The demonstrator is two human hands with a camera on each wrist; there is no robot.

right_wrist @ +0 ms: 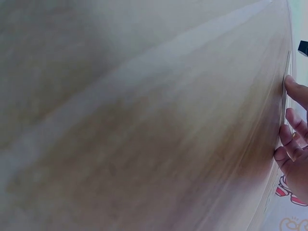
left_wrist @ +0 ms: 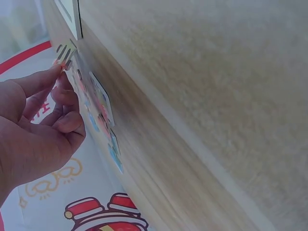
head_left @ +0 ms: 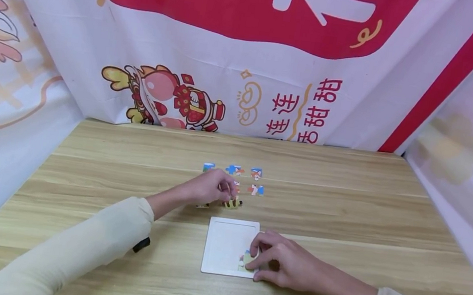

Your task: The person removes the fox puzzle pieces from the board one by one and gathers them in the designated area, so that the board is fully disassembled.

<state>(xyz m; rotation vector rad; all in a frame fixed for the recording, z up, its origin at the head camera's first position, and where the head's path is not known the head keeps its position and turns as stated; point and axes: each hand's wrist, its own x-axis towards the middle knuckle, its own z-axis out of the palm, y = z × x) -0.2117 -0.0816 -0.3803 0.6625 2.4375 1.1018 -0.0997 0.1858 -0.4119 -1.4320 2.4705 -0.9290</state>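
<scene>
Your right hand [head_left: 277, 262] pinches a small puzzle piece [head_left: 247, 259] and holds it down in the near right corner of the white puzzle tray [head_left: 224, 240], probably because that corner gives two straight walls to seat it against. The piece lies flat; too small to tell which way its picture points, and no clear long axis shows. The tray sits square to you on the desk [head_left: 345, 206], sides roughly parallel to the desk edge, close enough for both hands to reach.

Your left hand [head_left: 208, 188] is further out, fingers curled, thumb and forefinger pinching a striped yellow piece [head_left: 232, 203] just beyond the tray's far edge. In the left wrist view the striped piece [left_wrist: 65, 52] stands tipped up off the wood at the fingertip [left_wrist: 54, 72], so it looks part lifted, not flat.

Spare pieces [head_left: 241, 178] lie face up in loose rows behind that hand, apart from one another, likely spread so each picture reads at a glance. One more tan piece [head_left: 203, 206] lies under your left wrist. A printed banner [head_left: 250, 44] closes in the back and sides.
</scene>
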